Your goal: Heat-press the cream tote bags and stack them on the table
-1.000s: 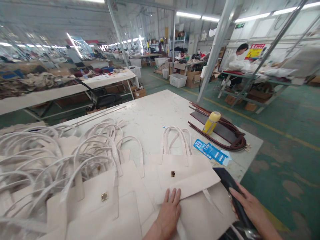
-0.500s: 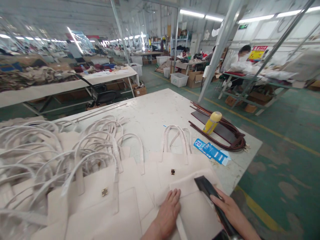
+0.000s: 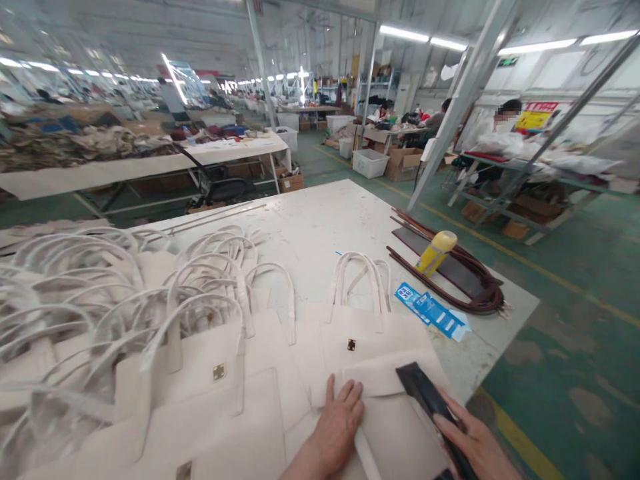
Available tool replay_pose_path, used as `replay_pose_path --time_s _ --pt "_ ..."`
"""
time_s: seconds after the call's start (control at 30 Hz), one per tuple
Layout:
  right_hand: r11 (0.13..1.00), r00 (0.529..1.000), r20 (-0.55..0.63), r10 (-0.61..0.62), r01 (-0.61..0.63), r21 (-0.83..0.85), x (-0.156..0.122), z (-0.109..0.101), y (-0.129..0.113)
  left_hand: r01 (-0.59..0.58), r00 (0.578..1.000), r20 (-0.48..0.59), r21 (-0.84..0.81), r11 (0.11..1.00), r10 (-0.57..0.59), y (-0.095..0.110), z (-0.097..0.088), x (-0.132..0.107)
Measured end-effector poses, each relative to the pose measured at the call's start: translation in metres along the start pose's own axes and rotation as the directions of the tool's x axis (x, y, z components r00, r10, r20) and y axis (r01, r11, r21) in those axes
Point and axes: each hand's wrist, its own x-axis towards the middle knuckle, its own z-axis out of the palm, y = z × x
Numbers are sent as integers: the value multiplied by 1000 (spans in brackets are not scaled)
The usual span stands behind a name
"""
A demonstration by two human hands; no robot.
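A cream handbag (image 3: 387, 340) lies on the table in front of me, its two handles pointing away and a small dark metal fitting (image 3: 351, 345) on its upper part. My left hand (image 3: 336, 423) rests palm down on the bag beside its folded flap, fingers slightly apart and holding nothing. Wrapped in my right hand (image 3: 467, 433) is a long black tool (image 3: 433, 400) with a wide, flat end. That end lies at the right side of the flap; its rear part runs out of the frame. I cannot make out its exact kind.
Many similar cream bags (image 3: 200, 393) with looped handles cover the left. On the right lie dark brown straps (image 3: 450, 297), a yellow bottle (image 3: 437, 252) and blue packets (image 3: 430, 310). A metal post (image 3: 463, 100) rises behind the white table (image 3: 320, 220). Co-workers sit farther back.
The whole view has shifted slightly, so the scene sits farther right. My right hand and the black tool have moved a little down the bag; my left fingers are more spread.
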Motion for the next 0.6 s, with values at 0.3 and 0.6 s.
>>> replay_pose_path --time_s 0.3,0.6 --pt "982 987 -148 -54 26 -187 10 32 -12 188 979 -68 -84 979 -193 -22 6 -55" --pt "966 894 425 -143 220 -138 -9 97 -50 339 941 -16 -38 940 -339 -7 29 -58"
